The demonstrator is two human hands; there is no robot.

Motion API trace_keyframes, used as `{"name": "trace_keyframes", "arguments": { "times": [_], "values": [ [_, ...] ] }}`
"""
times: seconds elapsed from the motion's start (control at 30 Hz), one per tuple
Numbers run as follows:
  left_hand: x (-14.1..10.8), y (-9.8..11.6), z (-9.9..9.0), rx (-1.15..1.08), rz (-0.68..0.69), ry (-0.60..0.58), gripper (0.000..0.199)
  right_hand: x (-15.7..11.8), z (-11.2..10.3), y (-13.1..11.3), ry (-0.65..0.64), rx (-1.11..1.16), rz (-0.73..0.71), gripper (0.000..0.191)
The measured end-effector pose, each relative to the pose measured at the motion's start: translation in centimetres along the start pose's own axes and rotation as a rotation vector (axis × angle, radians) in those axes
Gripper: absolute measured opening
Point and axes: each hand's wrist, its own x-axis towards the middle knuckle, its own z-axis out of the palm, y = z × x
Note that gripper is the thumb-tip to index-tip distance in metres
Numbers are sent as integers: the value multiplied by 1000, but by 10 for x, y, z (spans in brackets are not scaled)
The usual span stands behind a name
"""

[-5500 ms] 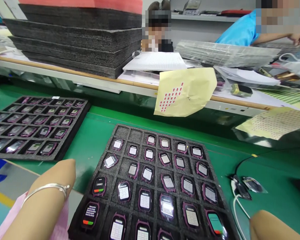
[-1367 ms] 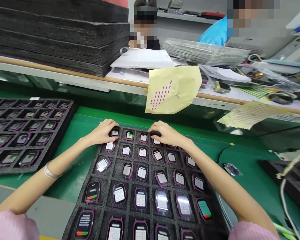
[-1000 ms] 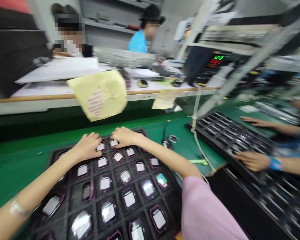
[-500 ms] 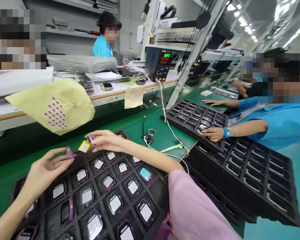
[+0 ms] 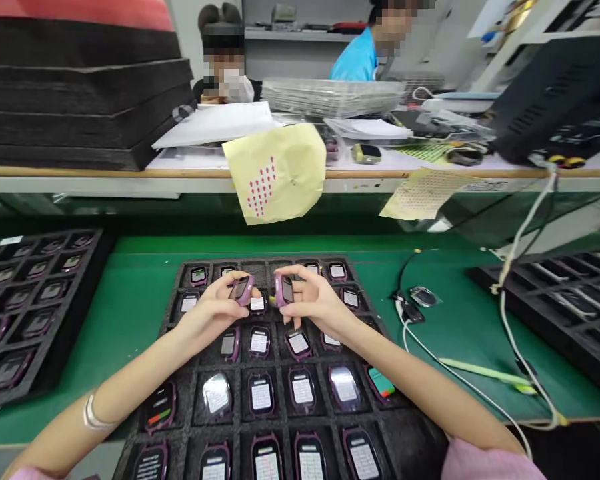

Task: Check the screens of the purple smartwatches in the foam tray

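Note:
My left hand (image 5: 223,303) pinches a purple smartwatch (image 5: 242,291) without a strap, its dark screen tilted. My right hand (image 5: 313,298) grips a second purple smartwatch (image 5: 283,290) by its edges, with its purple side turned to the left. A small bit of yellow (image 5: 273,301) shows beside that watch; what it belongs to is unclear. The two watches are apart, above the far part of a black foam tray (image 5: 390,427). Many purple watches lie in the tray's compartments, mostly with lit white screens, such as a watch (image 5: 260,393) near the middle.
Another watch tray (image 5: 105,267) lies at left, and a further tray (image 5: 485,277) at right. A cable (image 5: 455,390), a light-green stick (image 5: 485,373) and a small watch part (image 5: 424,297) lie on the green bench. A yellow sheet (image 5: 280,177) hangs from the shelf; co-workers sit behind.
The view has swung left, bringing the left tray and black stack into sight. My hands have come closer together over the tray. The yellow label piece by my right hand is now mostly hidden.

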Motion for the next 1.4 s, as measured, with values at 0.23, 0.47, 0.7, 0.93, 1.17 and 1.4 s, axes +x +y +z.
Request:
{"name": "trace_keyframes", "arguments": {
  "times": [0.23,0.47,0.7,0.93,1.17,1.4],
  "values": [
    [-10,0,-1,97,38,60,66,-6,9,-2,-12,74,65,57],
    [-21,3,3,54,23,-54,48,-11,17,-3,40,-2,-37,47],
    [-23,-8,7,244,149,-64,27,-11,22,1,240,-225,-159,18],
    [-22,-7,10,313,196,-77,15,-16,21,-4,186,-231,-169,18],
    [-25,-9,7,193,189,-125,24,-22,23,-6,185,-224,-173,30],
    [-31,-8,8,162,173,-144,37,-24,27,-8,219,-255,-155,33]
  ]
}}
